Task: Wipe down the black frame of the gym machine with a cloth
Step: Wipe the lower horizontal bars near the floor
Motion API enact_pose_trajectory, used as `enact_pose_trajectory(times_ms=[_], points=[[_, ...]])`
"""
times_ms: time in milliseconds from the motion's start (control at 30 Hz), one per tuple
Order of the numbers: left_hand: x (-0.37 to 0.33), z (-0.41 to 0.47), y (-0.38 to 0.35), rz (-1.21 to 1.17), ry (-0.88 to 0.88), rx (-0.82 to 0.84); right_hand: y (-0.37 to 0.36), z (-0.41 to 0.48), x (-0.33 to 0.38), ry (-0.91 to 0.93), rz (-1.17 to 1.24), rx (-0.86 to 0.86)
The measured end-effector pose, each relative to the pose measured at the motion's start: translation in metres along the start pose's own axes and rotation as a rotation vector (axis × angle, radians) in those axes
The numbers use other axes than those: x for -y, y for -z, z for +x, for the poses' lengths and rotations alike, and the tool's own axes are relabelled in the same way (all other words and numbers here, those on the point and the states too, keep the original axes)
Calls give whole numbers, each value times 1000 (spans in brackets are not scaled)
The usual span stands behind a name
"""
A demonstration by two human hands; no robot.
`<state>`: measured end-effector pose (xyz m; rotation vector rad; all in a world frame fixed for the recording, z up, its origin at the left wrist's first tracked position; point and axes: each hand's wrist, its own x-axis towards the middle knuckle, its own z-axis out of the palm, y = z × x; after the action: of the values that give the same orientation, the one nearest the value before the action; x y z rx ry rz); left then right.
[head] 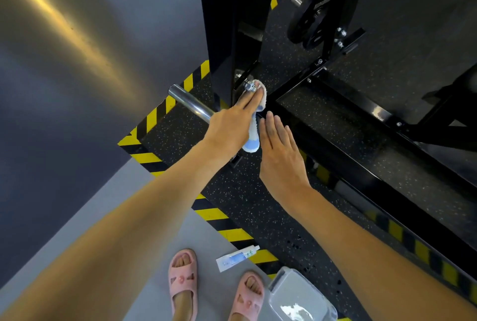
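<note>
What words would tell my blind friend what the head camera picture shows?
A person's left hand presses a white and blue cloth against the base of a gym machine's black frame, fingers straight, with the open right hand just beside it. Below are feet in pink slippers, a small tube and a clear tub on the floor.

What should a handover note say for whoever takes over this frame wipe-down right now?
Left hand: fingers straight, pressing the cloth onto a bolt at the foot of the black frame.
Right hand: open and flat beside the cloth's hanging end, holding nothing.
Done: cannot tell which parts are already wiped.
Left: finish this joint, then probably the base rail and the other bars.
Nearby on the floor: a tube and a clear container.
</note>
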<state>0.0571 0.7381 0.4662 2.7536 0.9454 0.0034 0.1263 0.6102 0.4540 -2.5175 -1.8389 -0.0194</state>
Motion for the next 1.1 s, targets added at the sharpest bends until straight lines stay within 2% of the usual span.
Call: enact_pose_trajectory(times_ms=[133,233,300,367,433,500,600,667,733,833,933,1000,1100], points=[[20,-24,1,76,-44,41,-4,-14,2,40,110,-16],[21,-19,2,158,-80,42,-8,-19,13,43,359,186],[13,-9,3,122,-87,14,-12,-12,18,-132,573,317],[7,-2,0,72,-63,-17,-16,0,25,-335,807,270],[8,-4,-4,59,-66,-57,-21,14,35,-434,989,225],[17,-8,-7,159,-115,-134,-28,27,44,-521,1204,209],[29,-11,-12,334,-240,-249,-26,44,50,-811,1582,282],[32,-9,-14,322,-293,-286,-23,47,48,-902,1675,354],[32,-7,-14,326,-304,-331,-30,47,49,-945,1735,331],[35,-16,-25,253,-325,-389,-35,35,58,-918,1729,369],[44,-45,-42,114,-232,-338,-44,24,60,-871,1771,381],[52,-55,-53,4,-180,-325,-52,23,55,-904,1782,348],[54,-52,-66,-86,-171,-292,-61,28,45,-1052,1981,237]])
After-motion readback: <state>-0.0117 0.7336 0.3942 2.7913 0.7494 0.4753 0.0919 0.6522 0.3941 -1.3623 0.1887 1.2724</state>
